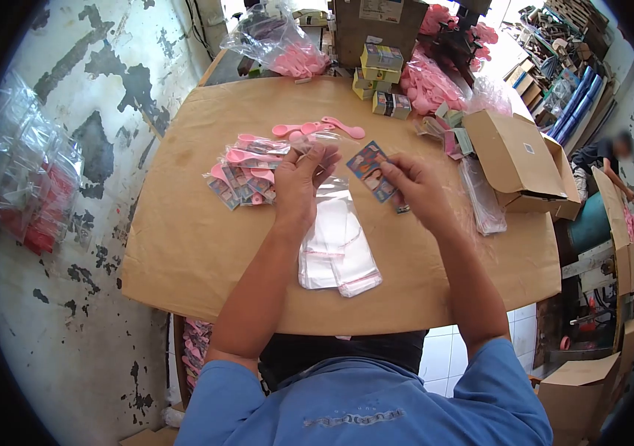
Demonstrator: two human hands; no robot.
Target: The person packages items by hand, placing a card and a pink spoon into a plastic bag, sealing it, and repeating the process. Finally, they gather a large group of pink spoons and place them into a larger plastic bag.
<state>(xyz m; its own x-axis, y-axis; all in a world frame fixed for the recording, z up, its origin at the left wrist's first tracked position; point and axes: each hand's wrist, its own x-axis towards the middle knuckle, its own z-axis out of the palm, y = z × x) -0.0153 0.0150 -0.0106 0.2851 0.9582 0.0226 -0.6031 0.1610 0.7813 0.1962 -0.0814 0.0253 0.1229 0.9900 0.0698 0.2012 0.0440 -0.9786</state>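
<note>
Card (366, 169) pinched in right hand (419, 192), near left hand (300, 184), which pinches clear bag (330, 137)

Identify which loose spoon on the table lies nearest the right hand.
The rightmost spoon beyond the left hand, its rounded end toward the right hand; the other loose spoons lie farther left.

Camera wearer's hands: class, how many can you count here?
2: the left hand, holding a clear bag near pink spoons; the right hand, holding a blue card. Neither hand is hidden.
</note>
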